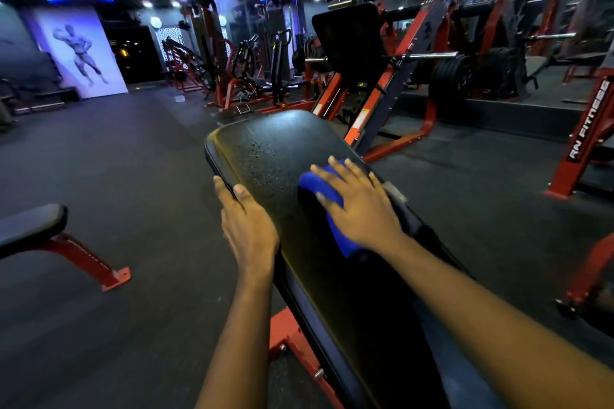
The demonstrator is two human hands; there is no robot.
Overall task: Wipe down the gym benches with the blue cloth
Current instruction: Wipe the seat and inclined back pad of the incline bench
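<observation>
A black padded gym bench point(265, 149) on a red frame runs from the bottom centre away from me, with small droplets on its far pad. My right hand point(360, 206) lies flat with spread fingers on the blue cloth point(320, 188), pressing it onto the right side of the pad. My left hand point(247, 226) grips the left edge of the same pad, thumb on top and fingers curled over the side. Part of the cloth is hidden under my right palm.
A second black bench point(31, 229) with a red leg stands at the left. A red leg-press machine point(375, 76) rises just beyond the bench, a red frame marked RN FITNESS point(588, 133) at the right. Dark rubber floor point(133, 159) spreads to the left.
</observation>
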